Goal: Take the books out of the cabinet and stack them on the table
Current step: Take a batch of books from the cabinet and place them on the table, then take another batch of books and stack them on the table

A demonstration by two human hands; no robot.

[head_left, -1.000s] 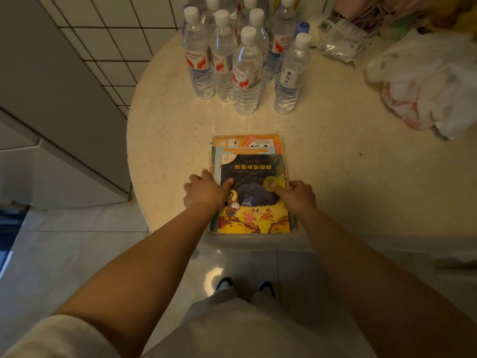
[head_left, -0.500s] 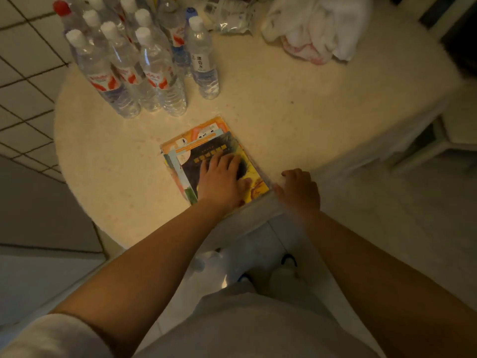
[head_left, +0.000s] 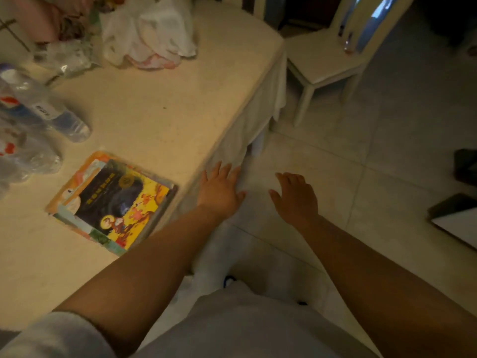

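Left of both empty hands, the stack of books [head_left: 111, 200] lies flat on the table [head_left: 160, 120] beside its near edge.

Neither hand holds anything: the left hand [head_left: 219, 192] hangs with fingers spread just past the table's edge, against the hanging tablecloth [head_left: 247, 133], and the right hand [head_left: 294, 197] hovers spread over the floor further right. One risk, as a guess: the stack sits near the edge and its covers are not squared, so a brush from the left forearm, or a tug on the cloth, could slide it off. Water bottles [head_left: 38, 117] far left of the hands could tip if more books land carelessly. Writing on the top book's dark and yellow cover is too blurred to read; the bottle labels show red and blue but no legible words.
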